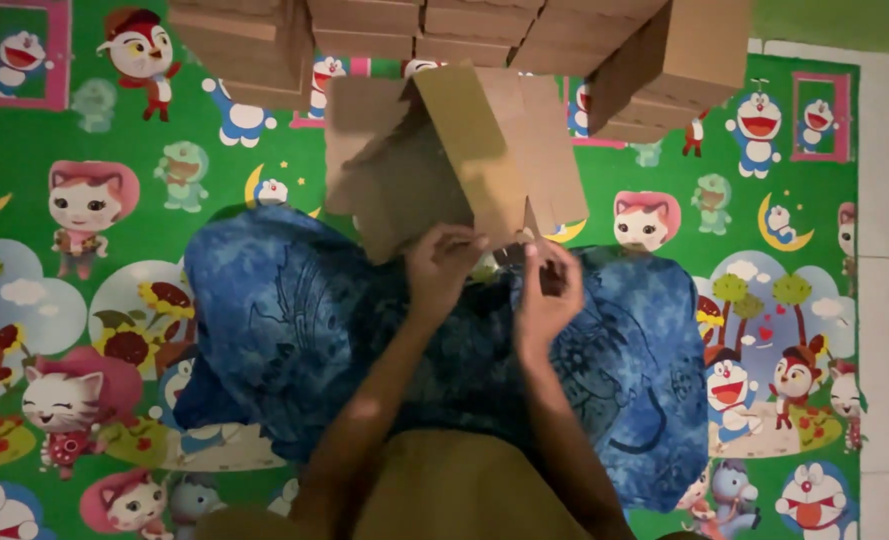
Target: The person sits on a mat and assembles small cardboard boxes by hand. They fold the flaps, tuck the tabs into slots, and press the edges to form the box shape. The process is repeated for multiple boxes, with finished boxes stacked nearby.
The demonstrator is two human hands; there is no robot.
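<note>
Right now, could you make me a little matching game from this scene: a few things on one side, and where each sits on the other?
Things:
1. unfolded cardboard piece
2. stack of folded boxes
3. blue patterned cloth
4. cartoon play mat

Places:
A. spread under everything
B. draped over the person's lap
C. piled along the top edge
D. at the fingertips of the left hand and right hand

Pairs: 1-D, 2-C, 3-B, 4-A

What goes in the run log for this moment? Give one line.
left hand: gripping cardboard box edge | right hand: at box's lower flap | box: partly folded, over blue cloth | stacked boxes behind
</note>
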